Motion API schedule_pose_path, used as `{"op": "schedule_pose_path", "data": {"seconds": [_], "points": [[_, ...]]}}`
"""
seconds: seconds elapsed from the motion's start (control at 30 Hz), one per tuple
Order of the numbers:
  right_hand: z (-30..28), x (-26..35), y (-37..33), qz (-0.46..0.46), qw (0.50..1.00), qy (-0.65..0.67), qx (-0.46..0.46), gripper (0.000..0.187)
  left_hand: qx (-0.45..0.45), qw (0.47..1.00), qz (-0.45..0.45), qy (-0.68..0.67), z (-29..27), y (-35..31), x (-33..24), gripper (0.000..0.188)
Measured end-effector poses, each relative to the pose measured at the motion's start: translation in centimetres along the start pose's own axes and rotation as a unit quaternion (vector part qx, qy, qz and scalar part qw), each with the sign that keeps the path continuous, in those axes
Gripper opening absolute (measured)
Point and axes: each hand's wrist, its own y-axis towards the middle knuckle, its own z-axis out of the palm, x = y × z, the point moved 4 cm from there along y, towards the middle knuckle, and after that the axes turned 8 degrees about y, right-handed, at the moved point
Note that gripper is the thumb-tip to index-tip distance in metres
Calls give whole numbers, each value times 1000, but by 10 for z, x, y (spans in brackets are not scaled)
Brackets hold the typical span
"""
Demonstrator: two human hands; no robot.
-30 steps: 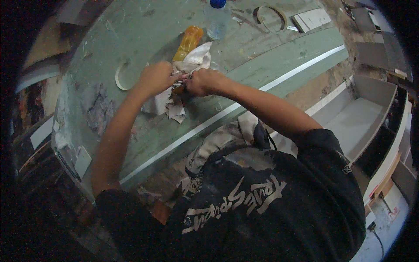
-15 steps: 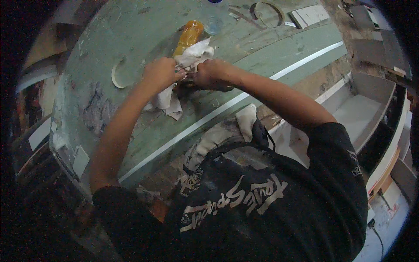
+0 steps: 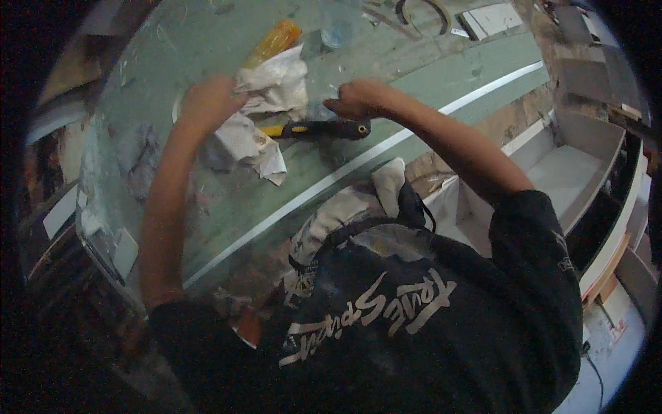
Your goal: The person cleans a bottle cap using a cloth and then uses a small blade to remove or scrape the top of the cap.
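Observation:
My left hand (image 3: 209, 103), slightly blurred, closes on the edge of a crumpled white cloth (image 3: 276, 83). A second white piece (image 3: 238, 141) of cloth lies just below it, touching the table; I cannot tell if the two are joined. My right hand (image 3: 362, 100) is apart from the cloth, fingers curled together; what they hold, if anything, is hidden. Between the hands, on the near side, rests a tool with a black and yellow handle (image 3: 324, 130), its other end under the cloth. An orange-yellow bottle (image 3: 276, 41) lies behind the cloth.
The green work table (image 3: 414, 76) carries a white strip (image 3: 358, 168) along its near side. A clear container (image 3: 334, 31), a tape ring (image 3: 441, 17) and a white block (image 3: 491, 19) sit at the back. A grey rag (image 3: 138, 162) is at left; open grey boxes (image 3: 558, 172) stand at right.
My hands have moved apart, the right away from the cloth and the left leftward with it. The cloth spreads wider, and the black and yellow handle is now uncovered.

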Motion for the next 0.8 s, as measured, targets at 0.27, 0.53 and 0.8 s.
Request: {"op": "schedule_pose_path", "data": {"seconds": [0.27, 0.53, 0.8], "points": [[24, -33, -47, 34, 885, 456, -83, 54, -117, 980, -57, -152, -57, -80, 1, 57], [40, 74, -10, -119, 811, 560, -123, 56, -214, 939, -90, -254, -70, -105, -32, 50], [56, 128, 16, -139, 768, 617, -103, 57, -307, 918, -36, -247, -76, -97, -32, 32]]}}
